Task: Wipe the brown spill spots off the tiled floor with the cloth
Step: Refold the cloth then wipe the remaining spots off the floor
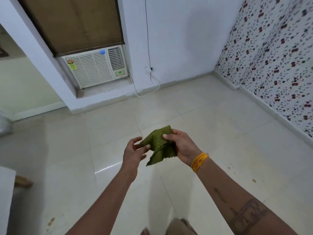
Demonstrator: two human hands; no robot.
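Observation:
A green cloth (159, 145) hangs in mid-air above the pale tiled floor (211, 126), held between both hands. My right hand (182, 145), with yellow thread bands at the wrist, grips its upper right part with thumb on top. My left hand (134, 152) pinches the cloth's left corner with its fingertips. Small brown spill spots (253, 180) lie on the tiles at the right, beside my right forearm. Another brown smear (51, 221) marks the floor at the lower left.
A window air conditioner (95, 67) sits low in the far wall, its white cable (149, 92) looping onto the floor by a wall socket. A floral-papered wall (274, 61) runs along the right. A white furniture edge (6, 192) stands at the left.

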